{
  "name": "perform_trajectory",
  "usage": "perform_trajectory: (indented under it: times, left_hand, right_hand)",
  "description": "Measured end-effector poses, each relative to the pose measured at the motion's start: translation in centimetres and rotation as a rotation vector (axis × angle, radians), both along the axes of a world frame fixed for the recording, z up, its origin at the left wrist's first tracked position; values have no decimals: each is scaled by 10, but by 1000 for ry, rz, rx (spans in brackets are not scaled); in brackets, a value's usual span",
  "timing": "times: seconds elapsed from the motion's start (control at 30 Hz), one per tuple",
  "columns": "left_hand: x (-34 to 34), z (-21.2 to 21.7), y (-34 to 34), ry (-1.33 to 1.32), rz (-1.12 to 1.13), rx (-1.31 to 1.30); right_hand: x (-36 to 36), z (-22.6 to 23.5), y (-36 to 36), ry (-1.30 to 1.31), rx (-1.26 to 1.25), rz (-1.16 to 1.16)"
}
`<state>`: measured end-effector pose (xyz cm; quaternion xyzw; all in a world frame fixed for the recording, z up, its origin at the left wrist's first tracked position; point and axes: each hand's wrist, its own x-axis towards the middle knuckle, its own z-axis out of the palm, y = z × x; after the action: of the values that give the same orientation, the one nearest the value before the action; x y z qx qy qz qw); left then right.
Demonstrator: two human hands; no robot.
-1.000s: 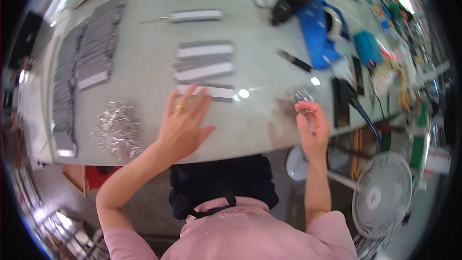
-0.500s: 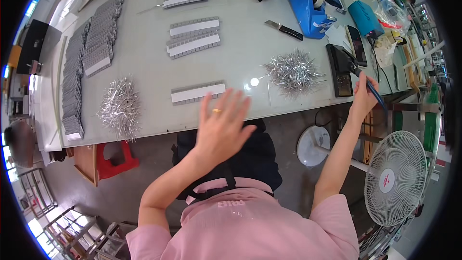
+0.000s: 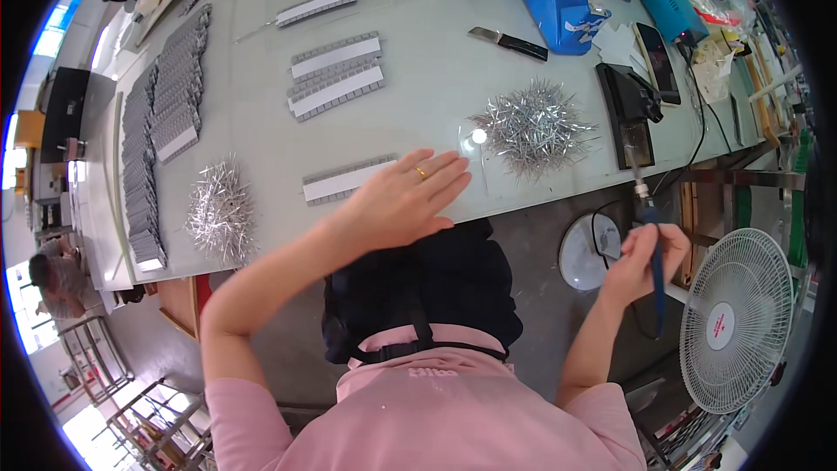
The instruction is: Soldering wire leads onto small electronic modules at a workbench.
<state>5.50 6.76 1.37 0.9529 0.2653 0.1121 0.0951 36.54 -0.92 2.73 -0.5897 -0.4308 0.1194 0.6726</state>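
My right hand [image 3: 641, 262] is closed around a soldering iron [image 3: 646, 208] with a dark blue handle. Its metal tip points away from me, at the front end of the black iron stand [image 3: 621, 96]; I cannot tell whether it touches. My left hand [image 3: 403, 196] is empty, fingers stretched out, above the table's front edge. It partly covers the right end of a grey segmented strip with a white face [image 3: 336, 183]. To the right of that hand lies a bristly pile of silvery wire pieces [image 3: 536, 131].
Two similar strips [image 3: 336, 87] lie farther back, with stacked grey strips [image 3: 183, 78] at left. A second wire pile [image 3: 220, 214] sits front left. A knife [image 3: 514, 44], blue tape dispenser [image 3: 554, 13], phone [image 3: 656, 63] and teal box [image 3: 667, 7] occupy the right. A fan [image 3: 724, 323] stands below.
The soldering iron has come out of its stand and toward me in my right hand. My left hand has turned, its fingers now pointing more to the right. The view has shifted slightly.
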Motion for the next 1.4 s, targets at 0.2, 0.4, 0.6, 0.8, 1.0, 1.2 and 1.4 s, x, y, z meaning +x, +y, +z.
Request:
perform_trajectory:
  times: [0.2, 0.4, 0.6, 0.8, 1.0, 1.2, 1.4]
  left_hand:
    - [-18, 14, 18, 48, -72, -16]
    - [30, 0, 6, -113, 269, -80]
    - [2, -6, -1, -62, 204, -107]
    - [-32, 13, -32, -28, 365, -115]
    - [-65, 7, -63, 10, 575, -94]
    - [-73, -2, -71, 8, 620, -130]
    - [-74, -5, -68, -19, 596, -122]
  right_hand:
    - [-61, -34, 18, -323, -23, 436]
    - [-91, -27, 64, -409, -13, 465]
    - [-87, -33, 58, -347, -111, 488]
    - [-102, -28, 49, -566, -35, 679]
    - [-113, -42, 34, -518, -94, 912]
    - [-139, -49, 32, -620, -142, 617]
    - [-154, -47, 29, -529, -198, 571]
